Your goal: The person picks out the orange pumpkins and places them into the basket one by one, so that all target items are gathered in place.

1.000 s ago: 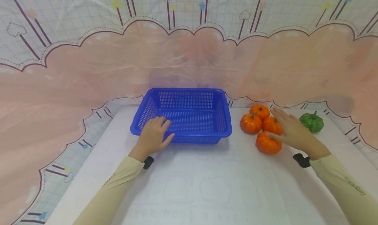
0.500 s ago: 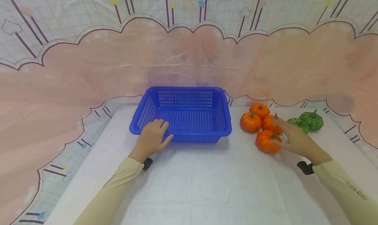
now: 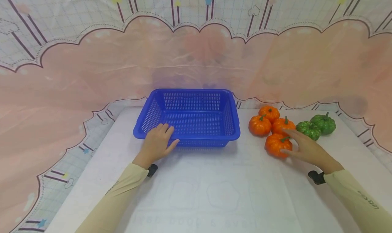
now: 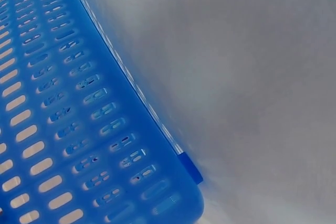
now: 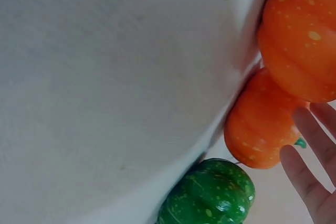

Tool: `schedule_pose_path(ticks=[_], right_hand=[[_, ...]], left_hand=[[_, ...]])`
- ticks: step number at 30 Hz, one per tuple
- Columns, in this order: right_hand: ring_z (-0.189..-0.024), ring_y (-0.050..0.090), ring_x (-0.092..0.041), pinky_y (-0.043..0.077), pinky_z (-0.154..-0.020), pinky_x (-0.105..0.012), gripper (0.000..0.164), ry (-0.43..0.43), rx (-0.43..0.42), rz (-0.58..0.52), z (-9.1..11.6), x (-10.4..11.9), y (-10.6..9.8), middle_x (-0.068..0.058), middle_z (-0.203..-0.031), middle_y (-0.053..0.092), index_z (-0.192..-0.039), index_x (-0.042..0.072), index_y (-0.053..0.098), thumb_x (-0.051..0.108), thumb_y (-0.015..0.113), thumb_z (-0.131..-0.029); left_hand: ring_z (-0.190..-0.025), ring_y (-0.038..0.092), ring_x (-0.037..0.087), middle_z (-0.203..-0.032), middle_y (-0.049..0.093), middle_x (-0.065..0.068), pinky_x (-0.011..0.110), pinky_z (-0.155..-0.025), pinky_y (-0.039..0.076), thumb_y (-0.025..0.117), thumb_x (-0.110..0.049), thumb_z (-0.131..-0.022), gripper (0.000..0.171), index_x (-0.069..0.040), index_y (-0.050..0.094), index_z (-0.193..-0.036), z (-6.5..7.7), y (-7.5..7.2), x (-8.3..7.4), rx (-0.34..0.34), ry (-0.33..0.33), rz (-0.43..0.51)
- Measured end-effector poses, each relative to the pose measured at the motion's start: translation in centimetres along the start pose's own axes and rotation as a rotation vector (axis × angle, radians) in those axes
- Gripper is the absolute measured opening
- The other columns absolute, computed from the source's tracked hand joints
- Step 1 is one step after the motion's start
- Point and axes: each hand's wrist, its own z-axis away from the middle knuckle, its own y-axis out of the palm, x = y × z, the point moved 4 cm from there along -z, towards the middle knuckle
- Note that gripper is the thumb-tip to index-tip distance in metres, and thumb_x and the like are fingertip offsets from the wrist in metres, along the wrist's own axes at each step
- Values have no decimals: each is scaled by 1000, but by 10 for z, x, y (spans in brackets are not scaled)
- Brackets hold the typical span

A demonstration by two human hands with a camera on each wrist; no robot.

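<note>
A blue plastic basket (image 3: 202,137) stands left of centre in the head view; its slotted wall (image 4: 79,98) fills the left wrist view's left side. My left hand (image 3: 157,143) rests on its near rim, fingers over the edge. Toward the right, my right hand (image 3: 310,151) is beside the nearest orange pumpkin (image 3: 275,145), fingers spread above its right side and thumb low in front. Contact is unclear. In the right wrist view, fingers (image 5: 312,135) extend near an orange pumpkin (image 5: 260,121), with a green pumpkin (image 5: 210,195) below.
Behind the nearest pumpkin, more orange pumpkins (image 3: 259,126) sit clustered. Two green pumpkins, one speckled (image 3: 308,130) and one darker (image 3: 324,124), stand right of them. A patterned cloth (image 3: 196,63) hangs behind the white table (image 3: 214,178).
My right hand has drawn back slightly and lowered toward the nearest orange pumpkin, uncovering the speckled green one. My left hand stays at the basket rim. The head view has shifted slightly.
</note>
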Motion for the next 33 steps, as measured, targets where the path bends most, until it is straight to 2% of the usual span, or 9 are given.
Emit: schedule_pose_path(ticks=[7, 13, 22, 30, 33], right_hand=[[-127, 34, -51, 28, -101, -70, 87, 41, 40, -58, 0, -3, 5, -29, -141, 39, -140, -1, 36, 52, 68, -78], [-123, 40, -49, 30, -100, -68, 88, 20, 38, -58, 0, -1, 6, -28, -137, 43, -138, -4, 37, 49, 71, -76], [-120, 43, -49, 34, -99, -68, 94, 4, 50, -56, -2, 1, 3, -30, -137, 43, -137, -5, 38, 49, 76, -71], [-119, 46, -47, 37, -97, -66, 92, -25, 70, -60, -3, 2, 2, -29, -135, 45, -137, -4, 39, 38, 82, -67], [-120, 45, -47, 36, -98, -66, 92, -31, 74, -60, -3, 3, 2, -29, -135, 46, -136, -4, 40, 36, 83, -65]], left_hand=[[-68, 53, 26, -76, 56, 11, 36, -55, 50, 40, -43, -90, 45, -2, 58, -86, 0, -1, -1, 5, -2, -3], [-70, 55, 27, -77, 58, 12, 38, -59, 52, 42, -43, -90, 44, -2, 59, -88, 0, 0, -1, 15, -8, 3], [-69, 54, 27, -77, 58, 12, 38, -59, 51, 30, -47, -93, 54, -2, 59, -87, -1, 0, 0, 7, -8, -11], [-70, 55, 26, -78, 58, 11, 37, -61, 51, 48, -41, -88, 41, -2, 60, -89, -1, -2, 0, 37, -16, -14], [-70, 54, 25, -77, 58, 11, 36, -61, 51, 51, -41, -87, 39, -3, 59, -89, -1, -1, 0, 44, -18, -17]])
